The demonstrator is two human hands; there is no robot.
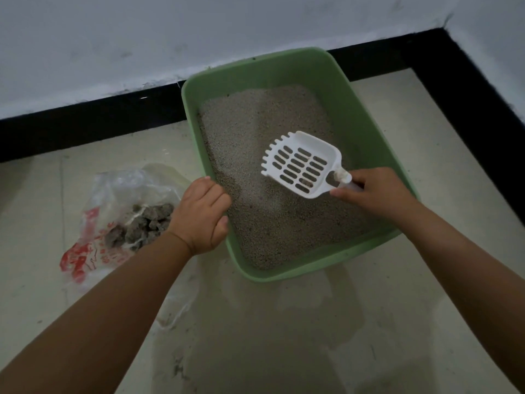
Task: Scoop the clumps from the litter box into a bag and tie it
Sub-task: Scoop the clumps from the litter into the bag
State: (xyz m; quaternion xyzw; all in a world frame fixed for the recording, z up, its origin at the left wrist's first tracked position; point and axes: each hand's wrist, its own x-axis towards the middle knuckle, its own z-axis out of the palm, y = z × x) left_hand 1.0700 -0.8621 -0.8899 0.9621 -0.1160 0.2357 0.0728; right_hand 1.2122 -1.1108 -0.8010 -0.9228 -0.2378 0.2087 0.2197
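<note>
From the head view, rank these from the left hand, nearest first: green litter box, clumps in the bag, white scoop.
1. Green litter box: left hand grips its left rim.
2. Clumps: just left, in the bag.
3. White scoop: to the right, over the litter.

I am seeing no readable text anywhere, only red printing on the clear plastic bag [93, 223], its marks showing too crumpled and blurred to make out

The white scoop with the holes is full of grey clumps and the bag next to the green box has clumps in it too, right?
Not quite. The head view shows the white slotted plastic scoop nearly empty, held by the right hand over the litter in the green plastic litter box. The grey clumps do lie in the clear plastic bag with red print beside it.
</note>
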